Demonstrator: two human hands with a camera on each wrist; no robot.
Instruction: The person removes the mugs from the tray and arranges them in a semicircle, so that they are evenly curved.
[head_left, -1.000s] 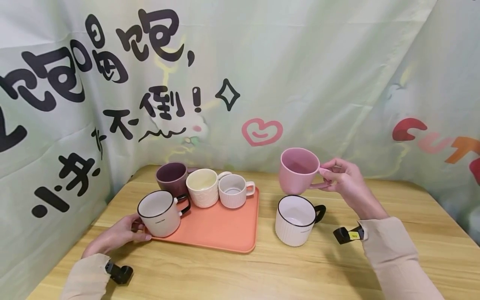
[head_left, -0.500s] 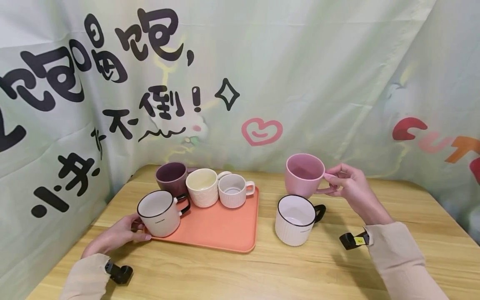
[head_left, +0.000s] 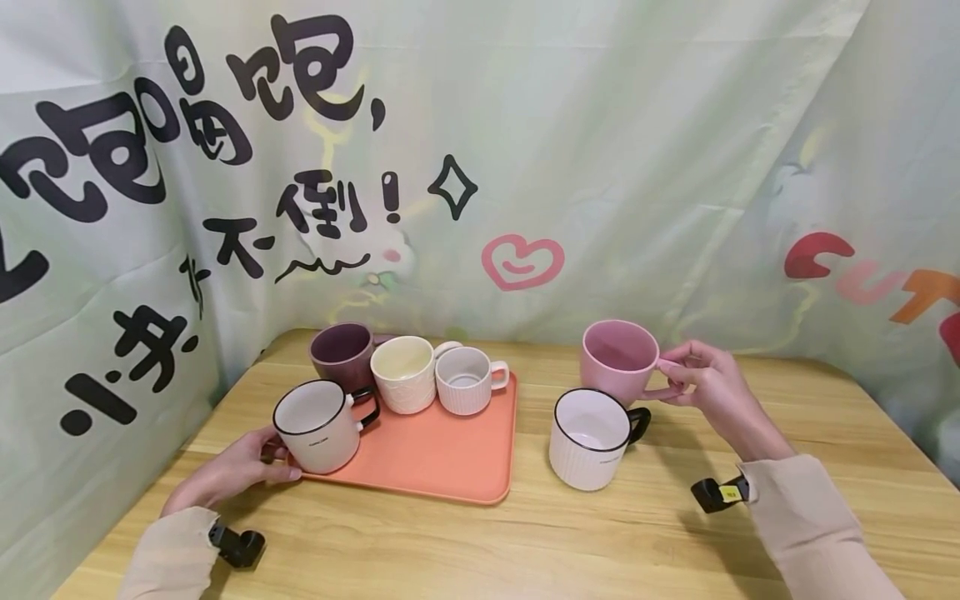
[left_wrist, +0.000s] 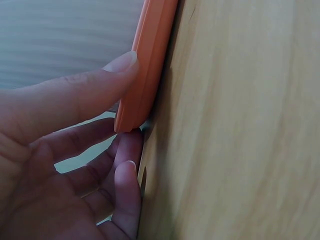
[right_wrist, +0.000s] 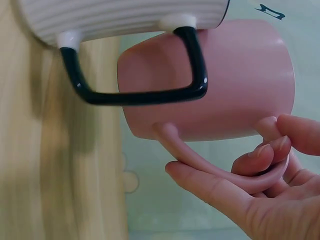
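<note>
My right hand [head_left: 716,387] pinches the handle of a pink mug [head_left: 611,375], held upright behind a white ribbed mug [head_left: 583,467] with a black rim and black handle. In the right wrist view, fingers and thumb curl round the handle of the pink mug [right_wrist: 245,85]. At the near left corner of the orange tray [head_left: 442,467], my left hand [head_left: 240,468] holds its edge. The left wrist view has the thumb on the side of the tray [left_wrist: 145,75], with fingers curled by its corner. Beside that hand stands a white black-rimmed mug [head_left: 318,437].
Also on the tray are a dark purple mug [head_left: 341,358], a cream mug [head_left: 405,387] and a small pale grey ribbed cup [head_left: 465,392], close together along the back. A printed cloth [head_left: 600,125] hangs behind the wooden table [head_left: 420,550].
My right hand has moved the pink mug down and to the right, behind the white ribbed mug. My left hand and the tray have stayed in place.
</note>
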